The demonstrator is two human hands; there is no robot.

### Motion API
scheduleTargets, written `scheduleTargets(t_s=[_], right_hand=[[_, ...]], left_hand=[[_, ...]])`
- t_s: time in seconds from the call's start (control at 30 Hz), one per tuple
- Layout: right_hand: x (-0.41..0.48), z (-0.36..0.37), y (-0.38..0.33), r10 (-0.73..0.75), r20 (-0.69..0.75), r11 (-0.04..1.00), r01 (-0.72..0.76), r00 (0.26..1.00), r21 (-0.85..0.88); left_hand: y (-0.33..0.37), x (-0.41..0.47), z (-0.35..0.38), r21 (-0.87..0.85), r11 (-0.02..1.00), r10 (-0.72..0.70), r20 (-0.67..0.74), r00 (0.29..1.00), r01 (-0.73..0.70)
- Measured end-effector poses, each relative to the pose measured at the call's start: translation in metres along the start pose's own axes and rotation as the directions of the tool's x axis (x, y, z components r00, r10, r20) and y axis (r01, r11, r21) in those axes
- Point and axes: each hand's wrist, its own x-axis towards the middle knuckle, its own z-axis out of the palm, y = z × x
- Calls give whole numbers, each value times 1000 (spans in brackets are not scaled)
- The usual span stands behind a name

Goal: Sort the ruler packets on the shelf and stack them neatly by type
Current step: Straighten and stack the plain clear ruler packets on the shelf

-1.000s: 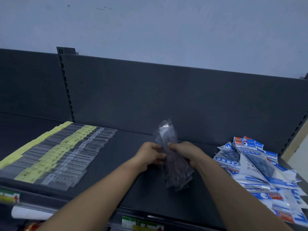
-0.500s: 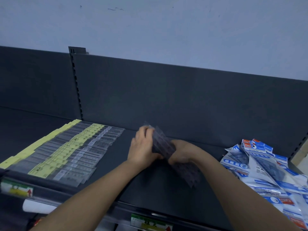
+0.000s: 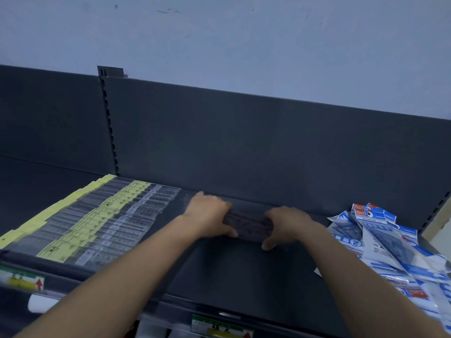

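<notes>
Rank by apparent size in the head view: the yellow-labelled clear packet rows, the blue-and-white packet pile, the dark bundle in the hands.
1-2. yellow-labelled clear packet rows and blue-and-white packet pile: alike; the pile is cut by the frame edge, so unranked.
3. dark bundle: clearly smallest, though partly covered.

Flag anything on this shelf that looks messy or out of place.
The blue-and-white plastic packets at the right lie in a jumbled heap, overlapping at mixed angles, unlike the clear yellow-labelled ruler packets laid in even rows at the left.
</notes>
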Motion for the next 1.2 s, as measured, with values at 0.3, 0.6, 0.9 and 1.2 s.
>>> scheduleTargets(t_s=[0.3, 0.6, 0.9, 1.2], right_hand=[[7, 27, 21, -45, -185, 858, 133, 982, 497], [13, 54, -2, 184, -264, 227, 221, 947, 949], [14, 59, -6, 218, -298, 380, 200, 930, 903], [17, 61, -8, 219, -191, 323, 113, 957, 940]], left_hand=[[-11, -4, 12, -99, 995, 12, 40, 999, -8], [-2, -2, 23, -138, 986, -81, 79, 994, 91], [-11, -7, 27, -207, 949, -232, 57, 971, 238], [-26, -10, 30, -330, 870, -327, 168, 930, 366]])
